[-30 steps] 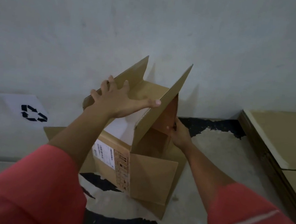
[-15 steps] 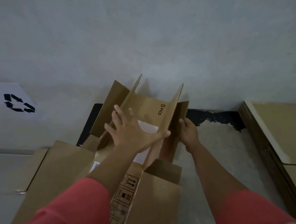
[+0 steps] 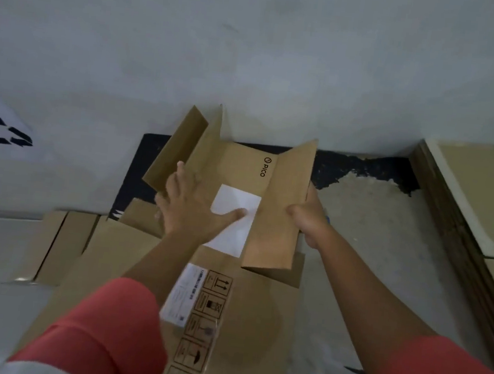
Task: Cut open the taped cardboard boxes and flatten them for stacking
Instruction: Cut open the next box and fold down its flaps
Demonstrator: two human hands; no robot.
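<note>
**Position.** The box (image 3: 257, 309) lies nearly collapsed on the floor (image 3: 372, 230) at the foot of the wall (image 3: 254, 50). Its near part is flat. At the far end two flaps stand up: the left flap (image 3: 176, 149) and the right flap (image 3: 283, 206).

**Hands.** The left hand (image 3: 191, 208) lies flat on the upper panel, fingers straight and spread, thumb on the white label (image 3: 235, 225). It presses and grasps nothing. The right hand (image 3: 312, 224) grasps the right flap at its outer edge. The thumb lies on the inner face; the fingers pass behind the board and are hidden.

**Handling.** By its look the box is empty, light and made of corrugated board, so it is stiff across a panel and weak along the scored folds. It should bend only at those folds.
- Take hold at a flap or panel edge, close to a fold, where one hand can turn the board.
- Press with an open palm on the middle of a panel to hold it down. The smooth board may slide on the floor.

**Step in hand.** Flattening is well advanced; the raised flaps are not yet laid down. A flap released early may spring up. A flap forced off its fold may crease or tear.

**Surroundings.** Flat sheets (image 3: 62, 249) lie just beside the box on the left. A stack (image 3: 462, 215) of flat boxes lies well apart on the right.
</note>
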